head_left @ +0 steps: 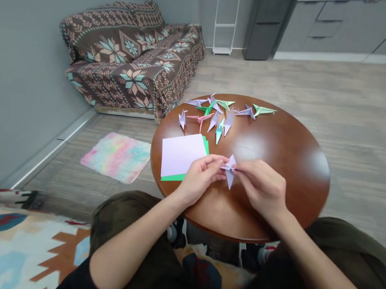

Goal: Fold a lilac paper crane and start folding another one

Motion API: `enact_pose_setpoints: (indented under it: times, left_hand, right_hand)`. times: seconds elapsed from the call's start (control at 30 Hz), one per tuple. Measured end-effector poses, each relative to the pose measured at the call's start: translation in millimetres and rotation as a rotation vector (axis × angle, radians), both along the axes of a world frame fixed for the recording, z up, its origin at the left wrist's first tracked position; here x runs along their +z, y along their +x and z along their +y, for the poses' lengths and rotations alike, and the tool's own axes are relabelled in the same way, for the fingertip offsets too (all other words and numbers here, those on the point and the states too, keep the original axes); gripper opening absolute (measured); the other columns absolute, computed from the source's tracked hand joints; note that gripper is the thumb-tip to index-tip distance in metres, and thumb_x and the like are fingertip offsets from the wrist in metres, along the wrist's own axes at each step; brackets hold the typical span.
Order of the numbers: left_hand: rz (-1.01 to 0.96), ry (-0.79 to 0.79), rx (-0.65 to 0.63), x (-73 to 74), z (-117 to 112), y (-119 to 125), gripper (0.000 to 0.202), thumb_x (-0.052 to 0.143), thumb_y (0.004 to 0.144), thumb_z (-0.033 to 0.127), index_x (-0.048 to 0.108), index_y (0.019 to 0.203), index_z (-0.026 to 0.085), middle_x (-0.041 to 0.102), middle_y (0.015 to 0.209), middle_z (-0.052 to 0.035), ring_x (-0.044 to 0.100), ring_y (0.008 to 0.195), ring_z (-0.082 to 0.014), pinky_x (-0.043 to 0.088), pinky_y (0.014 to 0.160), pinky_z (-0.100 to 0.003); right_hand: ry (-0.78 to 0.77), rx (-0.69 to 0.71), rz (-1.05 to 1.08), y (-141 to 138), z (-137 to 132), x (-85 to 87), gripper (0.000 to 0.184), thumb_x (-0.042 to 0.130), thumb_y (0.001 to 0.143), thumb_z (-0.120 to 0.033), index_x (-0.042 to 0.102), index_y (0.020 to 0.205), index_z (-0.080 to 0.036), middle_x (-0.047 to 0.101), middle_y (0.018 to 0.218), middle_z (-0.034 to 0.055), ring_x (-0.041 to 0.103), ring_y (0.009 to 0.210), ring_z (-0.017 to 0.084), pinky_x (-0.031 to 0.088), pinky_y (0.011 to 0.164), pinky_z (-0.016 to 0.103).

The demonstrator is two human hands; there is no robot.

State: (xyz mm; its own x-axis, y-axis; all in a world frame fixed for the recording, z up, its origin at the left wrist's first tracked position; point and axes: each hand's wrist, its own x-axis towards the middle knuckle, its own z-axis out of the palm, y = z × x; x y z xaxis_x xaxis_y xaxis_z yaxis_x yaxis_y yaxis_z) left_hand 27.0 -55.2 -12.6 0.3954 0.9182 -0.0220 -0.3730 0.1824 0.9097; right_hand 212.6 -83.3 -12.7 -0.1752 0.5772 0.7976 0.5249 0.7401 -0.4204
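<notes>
We pinch a folded lilac paper (230, 169) between our left hand (199, 178) and right hand (263, 187). It hangs above the table (281, 150). Flat sheets (181, 155) lie just left.

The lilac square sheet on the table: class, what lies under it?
Green paper shows along the near and right edges of the lilac sheet. Most of it, and any further sheets beneath, are covered.

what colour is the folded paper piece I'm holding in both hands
Pale lilac; the folded paper piece shows clearly in the head view.

Lilac folded paper (230, 169) (pointed), above table
</notes>
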Motion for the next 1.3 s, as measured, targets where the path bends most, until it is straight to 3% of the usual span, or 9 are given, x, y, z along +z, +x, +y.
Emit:
enact_pose_setpoints:
  times: [0.13,0.27,0.37,0.5,0.6,0.7,0.97,1.17,1.3]
  left_hand:
    - [-0.102,-0.114,0.012,-0.3,0,1,0.043,0.093,0.073,0.035,0.069,0.103,0.015,0.075,0.081,-0.0018,0.067,0.07,-0.0111,0.053,0.071,-0.023]
    - [-0.119,-0.128,0.033,-0.6,0,1,0.043,0.096,0.068,0.032,0.069,0.097,0.015,0.075,0.08,-0.0005,0.066,0.068,-0.0095,0.053,0.071,-0.022]
    - [-0.081,-0.06,0.071,-1.7,1,1,0.038,0.095,0.068,0.036,0.072,0.09,0.015,0.074,0.08,0.0006,0.068,0.07,-0.0101,0.056,0.075,-0.024]
    - [-0.014,0.04,0.082,-4.5,3,0,0.034,0.094,0.069,0.037,0.078,0.091,0.017,0.076,0.088,-0.0013,0.07,0.075,-0.0118,0.057,0.079,-0.026]
    - [0.059,0.117,0.088,-6.1,5,-2,0.03,0.094,0.068,0.032,0.08,0.09,0.017,0.078,0.094,-0.0041,0.072,0.085,-0.0158,0.058,0.088,-0.031]
    - [0.107,0.195,0.131,-5.3,5,-4,0.022,0.093,0.069,0.029,0.081,0.084,0.017,0.077,0.098,-0.0052,0.072,0.093,-0.0181,0.057,0.093,-0.033]
    - [0.219,0.439,0.118,3.5,9,-11,0.008,0.085,0.079,0.026,0.083,0.085,0.02,0.073,0.097,-0.0078,0.069,0.097,-0.0194,0.058,0.091,-0.033]
    - [0.281,0.46,0.045,-0.9,7,-11,0.016,0.083,0.077,0.022,0.082,0.092,0.016,0.069,0.107,-0.0108,0.07,0.095,-0.0191,0.061,0.088,-0.034]
    - [0.376,0.542,0.092,-3.9,3,-9,0.015,0.071,0.081,0.012,0.08,0.092,0.016,0.068,0.109,-0.0101,0.071,0.092,-0.0165,0.061,0.084,-0.03]
  right_hand:
    - [0.011,-0.014,0.043,-5,-1,-1.4,0.021,0.065,0.094,-0.007,0.076,0.101,-0.024,0.075,0.11,0.0108,0.075,0.091,0.022,0.062,0.079,0.036]
    - [-0.097,-0.005,0.152,-9,-2,-5.1,0.018,0.067,0.092,-0.007,0.076,0.095,-0.023,0.074,0.12,0.0124,0.075,0.104,0.024,0.06,0.092,0.041]
    - [-0.24,0.045,0.297,-11,-1,-9.3,0.015,0.069,0.093,-0.01,0.077,0.094,-0.023,0.076,0.116,0.0099,0.075,0.108,0.024,0.061,0.092,0.04]
    - [-0.427,0.083,0.547,-15,-2,-12.9,0.005,0.079,0.088,-0.018,0.077,0.088,-0.023,0.08,0.099,0.0052,0.077,0.089,0.02,0.065,0.081,0.033]
    - [-0.51,0.049,0.627,-18,-3,-12.1,0.012,0.085,0.082,-0.024,0.075,0.087,-0.023,0.079,0.084,0.0022,0.076,0.076,0.018,0.065,0.073,0.031]
    - [-0.539,0.073,0.676,-19,-4,-8.8,0.022,0.088,0.08,-0.029,0.074,0.095,-0.023,0.079,0.085,0.0025,0.077,0.076,0.019,0.065,0.076,0.033]
    - [-0.551,0.257,0.414,2,-1,3.0,0.013,0.074,0.095,-0.034,0.081,0.094,-0.024,0.079,0.097,0.0075,0.075,0.089,0.023,0.064,0.079,0.037]
    - [-0.362,0.136,0.15,0,0,0.7,0.003,0.072,0.094,-0.023,0.075,0.093,-0.022,0.075,0.088,0.0052,0.07,0.077,0.018,0.056,0.07,0.031]
    - [-0.235,0.074,0.005,-2,-1,-1.7,0.01,0.063,0.097,-0.015,0.068,0.091,-0.021,0.071,0.085,0.0055,0.064,0.068,0.016,0.052,0.063,0.03]
